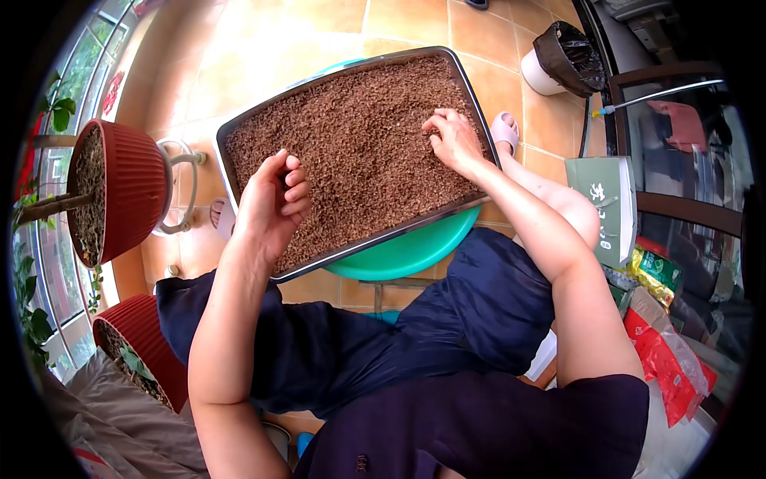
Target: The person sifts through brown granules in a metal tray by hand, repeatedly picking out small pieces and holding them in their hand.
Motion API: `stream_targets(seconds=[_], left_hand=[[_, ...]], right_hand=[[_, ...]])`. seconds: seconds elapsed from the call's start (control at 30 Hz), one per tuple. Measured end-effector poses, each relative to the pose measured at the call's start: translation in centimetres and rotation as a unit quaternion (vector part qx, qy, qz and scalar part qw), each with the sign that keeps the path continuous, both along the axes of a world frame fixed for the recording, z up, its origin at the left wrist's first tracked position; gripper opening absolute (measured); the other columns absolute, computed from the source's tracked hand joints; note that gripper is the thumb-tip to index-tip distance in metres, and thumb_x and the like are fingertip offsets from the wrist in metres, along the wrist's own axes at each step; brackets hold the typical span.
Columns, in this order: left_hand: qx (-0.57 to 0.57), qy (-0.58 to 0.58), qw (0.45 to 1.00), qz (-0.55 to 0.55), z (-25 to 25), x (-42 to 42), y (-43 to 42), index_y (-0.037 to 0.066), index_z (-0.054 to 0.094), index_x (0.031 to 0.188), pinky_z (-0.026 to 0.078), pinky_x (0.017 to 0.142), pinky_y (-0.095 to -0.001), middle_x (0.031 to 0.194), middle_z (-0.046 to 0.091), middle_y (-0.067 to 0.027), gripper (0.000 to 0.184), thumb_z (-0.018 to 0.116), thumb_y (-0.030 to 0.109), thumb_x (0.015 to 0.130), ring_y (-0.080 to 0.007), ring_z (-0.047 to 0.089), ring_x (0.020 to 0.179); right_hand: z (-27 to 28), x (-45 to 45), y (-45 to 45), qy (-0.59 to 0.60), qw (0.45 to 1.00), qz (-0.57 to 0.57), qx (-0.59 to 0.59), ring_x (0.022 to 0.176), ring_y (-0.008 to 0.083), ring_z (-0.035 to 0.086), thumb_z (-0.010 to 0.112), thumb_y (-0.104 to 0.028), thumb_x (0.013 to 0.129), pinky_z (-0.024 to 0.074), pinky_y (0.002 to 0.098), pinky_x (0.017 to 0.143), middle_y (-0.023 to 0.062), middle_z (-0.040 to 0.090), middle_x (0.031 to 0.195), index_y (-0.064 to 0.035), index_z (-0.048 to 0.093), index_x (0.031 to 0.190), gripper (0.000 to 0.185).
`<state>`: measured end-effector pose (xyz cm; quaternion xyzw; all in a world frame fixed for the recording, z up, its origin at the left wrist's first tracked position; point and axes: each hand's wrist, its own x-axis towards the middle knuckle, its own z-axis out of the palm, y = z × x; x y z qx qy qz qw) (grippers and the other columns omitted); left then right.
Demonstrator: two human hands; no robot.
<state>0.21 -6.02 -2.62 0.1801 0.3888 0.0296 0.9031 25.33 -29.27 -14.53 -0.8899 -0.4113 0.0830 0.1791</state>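
A large dark-rimmed tray (351,257) full of brown, crumbly material (359,136) rests on a round green basin (415,251). My left hand (277,199) is held over the tray's left part, palm turned up, fingers curled in; what it holds, if anything, is hidden. At the tray's right side, my right hand (456,142) reaches down to the brown material, its fingers bent and a little apart, fingertips at the surface. Nothing shows between those fingers.
Red ribbed plant pots (132,188) stand at the left, one on a white stand (191,180). A bin with a black bag (570,60) is at the upper right. A green box (600,207) and a red packet (658,351) lie at the right.
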Motion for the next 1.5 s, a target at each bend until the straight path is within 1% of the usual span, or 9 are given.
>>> stream_targets(seconds=[0.23, 0.3, 0.43, 0.57, 0.7, 0.9, 1.2, 1.33, 1.5], left_hand=[[-0.002, 0.001, 1.000, -0.007, -0.7, 0.4, -0.2, 0.010, 0.053, 0.087, 0.026, 0.041, -0.0194, 0.069, 0.043, 0.0025, 0.022, 0.052, 0.025, 0.103, -0.0070, 0.037, 0.056], [-0.002, 0.007, 1.000, -0.006, -0.8, 0.4, -0.1, 0.010, 0.053, 0.087, 0.026, 0.041, -0.0194, 0.070, 0.043, 0.0025, 0.022, 0.051, 0.025, 0.103, -0.0070, 0.037, 0.056], [0.000, 0.010, 1.000, -0.007, -0.7, 0.7, -0.2, 0.010, 0.053, 0.087, 0.025, 0.041, -0.0193, 0.070, 0.042, 0.0026, 0.022, 0.051, 0.025, 0.103, -0.0069, 0.036, 0.055], [0.001, 0.015, 1.000, -0.011, -0.5, 0.8, -0.4, 0.010, 0.053, 0.087, 0.025, 0.042, -0.0193, 0.070, 0.042, 0.0028, 0.022, 0.051, 0.026, 0.103, -0.0068, 0.036, 0.055], [0.001, 0.012, 1.000, -0.016, -0.5, 0.7, -0.4, 0.010, 0.053, 0.087, 0.025, 0.042, -0.0193, 0.070, 0.042, 0.0030, 0.022, 0.052, 0.026, 0.103, -0.0067, 0.036, 0.055], [0.006, 0.016, 1.000, -0.022, -0.6, 0.7, -0.7, 0.010, 0.053, 0.087, 0.026, 0.041, -0.0194, 0.070, 0.042, 0.0029, 0.022, 0.052, 0.026, 0.103, -0.0067, 0.036, 0.055], [-0.017, -0.012, 1.000, -0.013, -0.8, -0.5, 0.2, 0.010, 0.053, 0.088, 0.027, 0.042, -0.0189, 0.070, 0.042, 0.0025, 0.022, 0.051, 0.025, 0.103, -0.0069, 0.037, 0.056], [-0.016, -0.014, 1.000, -0.009, -0.3, -0.7, 0.5, 0.009, 0.053, 0.089, 0.026, 0.042, -0.0189, 0.072, 0.043, 0.0019, 0.022, 0.051, 0.026, 0.103, -0.0068, 0.038, 0.056], [-0.005, -0.011, 1.000, -0.016, -0.1, -0.5, -0.1, 0.009, 0.053, 0.088, 0.026, 0.042, -0.0190, 0.071, 0.043, 0.0022, 0.022, 0.051, 0.026, 0.103, -0.0067, 0.038, 0.056]], right_hand=[[0.7, -2.4, 0.5, 0.020, 0.997, 0.071, -0.030, 0.111, 0.0306, 0.056, 0.060, -0.007, 0.089, 0.0484, 0.0432, 0.098, 0.0128, 0.060, 0.114, -0.0058, 0.069, 0.104, 0.018], [-1.2, -3.9, -0.3, -0.004, 0.985, 0.151, -0.087, 0.129, 0.0334, 0.048, 0.062, -0.004, 0.085, 0.0433, 0.0439, 0.110, 0.0157, 0.053, 0.138, -0.0031, 0.063, 0.121, 0.037], [-0.7, -7.5, -1.5, 0.091, 0.932, 0.344, -0.072, 0.139, 0.0322, 0.040, 0.054, -0.003, 0.084, 0.0419, 0.0455, 0.111, 0.0139, 0.048, 0.147, -0.0055, 0.063, 0.126, 0.043], [0.8, -6.5, -1.4, 0.094, 0.913, 0.388, -0.090, 0.126, 0.0283, 0.050, 0.060, -0.008, 0.080, 0.0499, 0.0441, 0.095, 0.0100, 0.064, 0.116, -0.0075, 0.072, 0.093, 0.017], [0.4, -1.9, -1.4, 0.016, 0.966, 0.235, -0.102, 0.095, 0.0296, 0.061, 0.060, -0.003, 0.075, 0.0525, 0.0434, 0.083, 0.0078, 0.066, 0.081, -0.0077, 0.068, 0.073, 0.009], [-1.0, 0.8, -0.4, -0.006, 0.996, 0.091, 0.025, 0.096, 0.0317, 0.059, 0.059, -0.008, 0.087, 0.0514, 0.0440, 0.085, 0.0103, 0.066, 0.093, -0.0086, 0.070, 0.088, 0.010], [-3.2, -0.7, 2.3, -0.086, 0.985, 0.123, -0.083, 0.088, 0.0317, 0.063, 0.063, -0.016, 0.085, 0.0528, 0.0439, 0.078, 0.0101, 0.066, 0.090, -0.0142, 0.070, 0.089, 0.008], [-0.7, -0.8, 3.5, 0.110, 0.989, -0.027, -0.091, 0.094, 0.0260, 0.068, 0.060, -0.026, 0.088, 0.0535, 0.0409, 0.079, 0.0084, 0.070, 0.094, -0.0140, 0.069, 0.090, 0.015], [-0.1, 1.6, 2.7, 0.406, 0.903, -0.135, 0.029, 0.070, 0.0110, 0.069, 0.069, -0.022, 0.089, 0.0512, 0.0254, 0.059, 0.0022, 0.070, 0.084, -0.0087, 0.068, 0.094, 0.014]])
